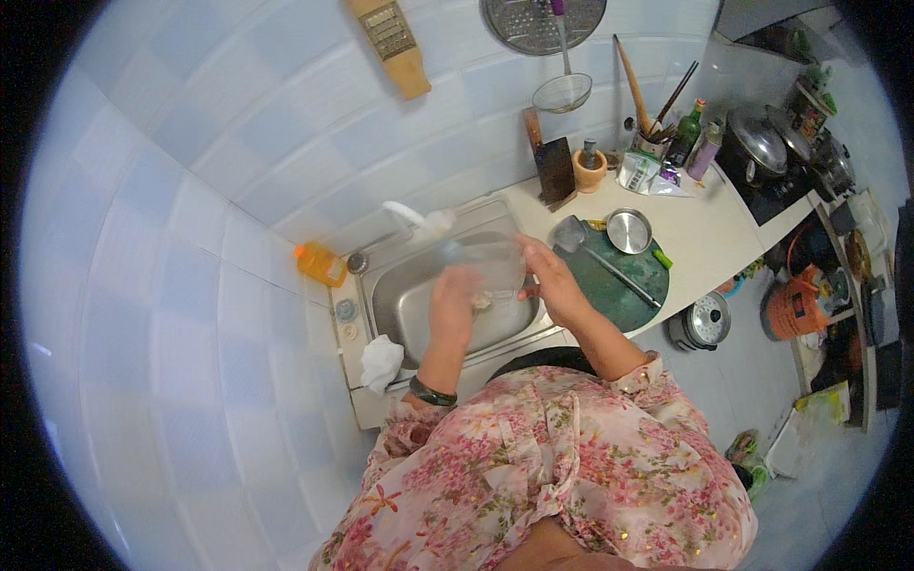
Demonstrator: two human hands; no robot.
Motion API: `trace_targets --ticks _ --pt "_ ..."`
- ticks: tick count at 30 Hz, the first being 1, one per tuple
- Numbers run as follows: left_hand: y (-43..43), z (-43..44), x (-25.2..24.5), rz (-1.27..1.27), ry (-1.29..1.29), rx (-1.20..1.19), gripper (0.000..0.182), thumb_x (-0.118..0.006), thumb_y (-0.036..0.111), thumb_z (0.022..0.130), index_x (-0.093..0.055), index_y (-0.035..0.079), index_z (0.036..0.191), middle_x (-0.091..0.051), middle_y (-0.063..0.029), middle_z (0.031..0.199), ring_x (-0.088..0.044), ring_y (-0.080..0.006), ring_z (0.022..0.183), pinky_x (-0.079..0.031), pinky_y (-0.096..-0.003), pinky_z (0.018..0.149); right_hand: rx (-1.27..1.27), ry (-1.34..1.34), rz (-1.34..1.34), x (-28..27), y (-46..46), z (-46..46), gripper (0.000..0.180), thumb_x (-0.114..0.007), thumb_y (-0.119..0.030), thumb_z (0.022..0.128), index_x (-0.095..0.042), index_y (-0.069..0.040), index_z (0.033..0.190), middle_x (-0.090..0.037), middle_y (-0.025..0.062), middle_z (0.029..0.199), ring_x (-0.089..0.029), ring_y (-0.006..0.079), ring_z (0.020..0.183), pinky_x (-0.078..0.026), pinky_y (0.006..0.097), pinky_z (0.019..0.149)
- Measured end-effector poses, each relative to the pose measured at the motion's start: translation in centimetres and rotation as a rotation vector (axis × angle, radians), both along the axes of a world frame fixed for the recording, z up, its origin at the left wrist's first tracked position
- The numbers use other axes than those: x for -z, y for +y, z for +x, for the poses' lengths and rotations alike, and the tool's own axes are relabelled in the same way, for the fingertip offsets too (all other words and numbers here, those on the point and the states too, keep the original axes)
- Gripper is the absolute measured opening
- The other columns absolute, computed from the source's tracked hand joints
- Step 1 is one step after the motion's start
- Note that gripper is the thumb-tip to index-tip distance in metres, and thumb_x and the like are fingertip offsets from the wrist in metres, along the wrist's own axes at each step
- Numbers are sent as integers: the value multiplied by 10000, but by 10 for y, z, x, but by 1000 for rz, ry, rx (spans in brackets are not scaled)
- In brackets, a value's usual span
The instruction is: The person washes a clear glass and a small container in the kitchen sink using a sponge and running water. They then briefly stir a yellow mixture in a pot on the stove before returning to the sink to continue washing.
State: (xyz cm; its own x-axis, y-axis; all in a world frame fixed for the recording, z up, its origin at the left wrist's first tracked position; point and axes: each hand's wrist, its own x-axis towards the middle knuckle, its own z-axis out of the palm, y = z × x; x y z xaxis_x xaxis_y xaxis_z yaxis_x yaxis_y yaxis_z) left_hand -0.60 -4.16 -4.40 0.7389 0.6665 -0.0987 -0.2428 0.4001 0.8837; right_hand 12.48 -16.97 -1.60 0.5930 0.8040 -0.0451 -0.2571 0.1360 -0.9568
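Over the stainless steel sink, my right hand grips the right side of a clear, see-through container. My left hand is blurred and lies against the container's left side; whether its fingers close on it is hard to tell. The white faucet stands just behind, its spout end blurred near the container. A small pale thing shows below the container, too blurred to name. A dark bangle circles my left wrist.
Left of the sink are an orange bottle and a white cloth. To the right, a round green cutting board holds a ladle and a metal bowl. A cleaver and a mortar stand by the wall.
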Motion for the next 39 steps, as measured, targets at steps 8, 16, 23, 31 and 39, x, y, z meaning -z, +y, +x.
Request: trace_targets --ticks 8,16,23,31,39 --pt "10 -5 14 -517 -377 230 280 -541 310 928 -560 93 1105 -599 -21 997 -547 -172 881 -426 -340 835 -137 -64 87 -14 1 -5 466 -671 -103 807 -572 -145 1260 -448 105 1183 -536 94 770 -512 224 578" --pt "16 -5 13 -489 -327 229 225 -531 328 938 -576 111 977 -622 -29 944 -564 -172 863 -436 -346 824 -41 21 -33 -22 11 -13 388 -711 -198 803 -571 -89 1148 -516 52 1025 -559 93 759 -482 212 500" --pt "15 -6 16 -446 -278 180 215 -571 287 915 -586 94 1009 -627 -47 958 -587 -192 883 -455 -369 817 -10 -1 -113 -11 17 -7 351 -658 -279 815 -533 -71 1068 -531 46 979 -570 119 764 -462 239 491" --pt "11 -9 7 -439 -208 138 219 -525 317 947 -547 117 860 -604 -18 851 -571 -164 824 -439 -323 784 -70 61 -35 -3 19 -6 310 -623 -192 797 -529 -59 1061 -544 56 992 -577 137 770 -495 277 534" --pt "13 -6 23 -580 -214 106 260 -510 348 950 -563 108 865 -611 -24 857 -569 -178 800 -452 -338 736 -84 80 -27 -8 16 -8 341 -666 -160 775 -542 -56 1075 -587 73 981 -587 142 767 -503 285 545"
